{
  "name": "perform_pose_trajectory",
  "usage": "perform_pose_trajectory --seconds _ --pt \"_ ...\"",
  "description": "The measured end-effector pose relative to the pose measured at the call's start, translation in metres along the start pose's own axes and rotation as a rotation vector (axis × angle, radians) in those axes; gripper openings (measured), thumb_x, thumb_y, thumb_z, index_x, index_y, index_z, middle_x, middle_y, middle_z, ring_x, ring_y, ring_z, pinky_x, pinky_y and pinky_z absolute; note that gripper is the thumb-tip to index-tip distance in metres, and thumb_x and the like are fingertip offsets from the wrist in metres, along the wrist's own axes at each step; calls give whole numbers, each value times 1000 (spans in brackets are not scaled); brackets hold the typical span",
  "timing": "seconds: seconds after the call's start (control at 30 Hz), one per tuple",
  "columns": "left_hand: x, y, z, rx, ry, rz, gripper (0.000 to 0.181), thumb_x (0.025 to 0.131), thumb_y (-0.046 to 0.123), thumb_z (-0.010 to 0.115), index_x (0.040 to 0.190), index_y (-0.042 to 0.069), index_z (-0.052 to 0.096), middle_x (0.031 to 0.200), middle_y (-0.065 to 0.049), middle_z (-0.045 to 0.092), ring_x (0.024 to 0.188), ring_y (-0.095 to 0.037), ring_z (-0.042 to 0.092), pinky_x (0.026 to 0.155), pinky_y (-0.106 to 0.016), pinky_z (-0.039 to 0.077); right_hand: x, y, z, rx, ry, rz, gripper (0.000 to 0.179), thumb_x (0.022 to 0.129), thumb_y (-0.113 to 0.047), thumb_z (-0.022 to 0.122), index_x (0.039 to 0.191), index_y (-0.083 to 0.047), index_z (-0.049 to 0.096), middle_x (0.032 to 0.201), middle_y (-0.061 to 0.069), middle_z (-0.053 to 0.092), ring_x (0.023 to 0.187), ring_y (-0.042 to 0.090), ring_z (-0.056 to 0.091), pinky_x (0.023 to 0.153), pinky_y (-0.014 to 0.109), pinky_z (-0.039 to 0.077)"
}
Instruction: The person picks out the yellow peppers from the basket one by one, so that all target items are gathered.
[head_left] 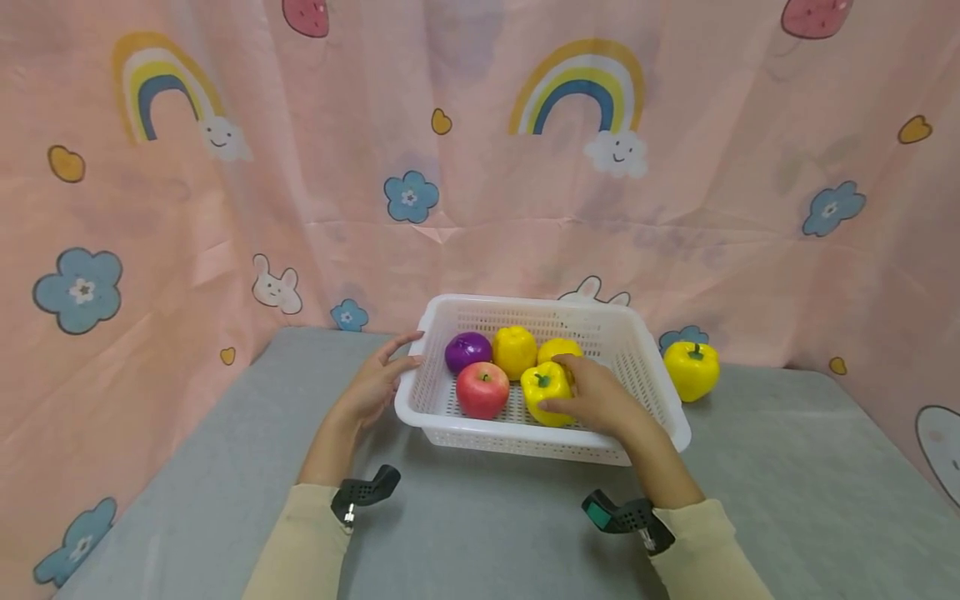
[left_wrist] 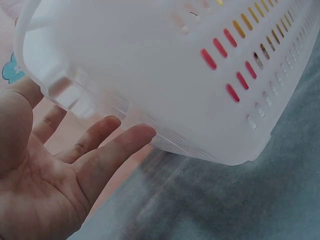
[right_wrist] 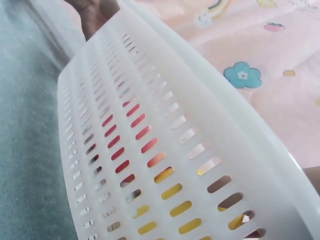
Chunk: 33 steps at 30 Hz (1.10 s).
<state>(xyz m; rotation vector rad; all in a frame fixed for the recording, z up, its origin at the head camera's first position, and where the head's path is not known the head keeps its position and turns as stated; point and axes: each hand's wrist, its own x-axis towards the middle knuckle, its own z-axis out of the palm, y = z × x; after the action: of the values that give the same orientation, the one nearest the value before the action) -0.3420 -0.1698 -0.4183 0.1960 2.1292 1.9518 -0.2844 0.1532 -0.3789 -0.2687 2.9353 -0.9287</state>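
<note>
A white plastic basket [head_left: 480, 432] with slotted walls stands on the grey table. My left hand [head_left: 375, 383] is at its left end, fingers fairly straight and touching the outer wall; the left wrist view shows the fingertips [left_wrist: 142, 132] against the plastic. Inside the basket, my right hand [head_left: 600, 398] grips a yellow bell pepper [head_left: 543, 392] between thumb and fingers at its right side. Left of that pepper lies a red apple [head_left: 482, 390]. Behind them are a glossy purple round item [head_left: 467, 352], a lobed yellow one [head_left: 514, 353] and another yellow one [head_left: 558, 348], partly covered by the right hand.
Another yellow bell pepper [head_left: 692, 372] stands on the table [head_left: 787, 467] just outside the basket's right end. A pink patterned cloth [head_left: 480, 250] hangs behind the table, close to the basket's back rim.
</note>
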Motion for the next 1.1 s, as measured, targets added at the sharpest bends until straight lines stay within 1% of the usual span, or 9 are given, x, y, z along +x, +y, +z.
perform_pose_trajectory --seconds 0.23,0.37,0.53,0.67,0.77,0.87,0.97,1.03,1.1 --pt "0 1 0 -4 3 -1 52 104 25 54 153 28 39 151 -18 49 126 -41 62 95 -48 58 -2 -3 -2 44 73 7 81 83 -30 81 149 0 43 146 23 53 123 39 59 107 57 49" --pt "-1 1 0 -5 10 -3 51 104 25 54 153 29 40 151 -17 49 127 -40 62 96 -48 58 -1 -3 -2 62 121 5 82 82 -34 82 148 -3 45 148 22 53 125 40 58 106 56 50" --pt "-3 1 1 5 9 -7 52 104 25 54 153 29 39 151 -18 49 127 -41 61 97 -49 57 -1 -4 -3 89 153 15 84 78 -42 83 146 -7 47 145 18 54 124 38 59 103 53 53" --pt "-3 2 1 5 9 -7 52 104 26 55 153 29 39 151 -17 48 126 -42 62 96 -49 57 -2 -4 -4 122 187 -3 84 77 -44 84 144 -9 48 144 17 53 123 38 60 101 52 54" --pt "-2 2 1 3 11 -3 52 104 26 55 153 28 40 150 -18 49 125 -41 62 95 -48 58 -2 -5 -4 134 219 -24 83 78 -45 82 144 -9 48 143 17 53 121 39 61 99 52 55" --pt "-2 1 0 1 6 7 53 104 25 54 154 26 39 150 -20 49 124 -42 63 94 -47 59 -3 -5 -5 152 251 -32 86 81 -44 80 150 -10 41 147 19 50 122 41 60 97 52 56" --pt "-1 0 0 4 -4 19 53 104 23 54 155 23 38 150 -22 48 124 -43 62 94 -47 58 -3 -5 -5 165 287 -44 92 84 -43 78 157 -13 29 151 22 48 123 43 60 97 53 56" --pt "-1 -1 -1 7 -2 17 53 104 23 54 155 24 38 150 -22 48 125 -43 62 94 -47 58 -2 -5 -5 175 309 -49 96 85 -43 78 159 -16 23 149 23 49 122 43 61 96 52 57" --pt "-1 -1 -1 10 -2 17 53 104 24 53 155 24 38 150 -22 47 125 -43 62 95 -47 58 -2 -4 -5 179 320 -57 96 85 -43 78 159 -17 23 146 23 51 121 43 62 98 53 56"
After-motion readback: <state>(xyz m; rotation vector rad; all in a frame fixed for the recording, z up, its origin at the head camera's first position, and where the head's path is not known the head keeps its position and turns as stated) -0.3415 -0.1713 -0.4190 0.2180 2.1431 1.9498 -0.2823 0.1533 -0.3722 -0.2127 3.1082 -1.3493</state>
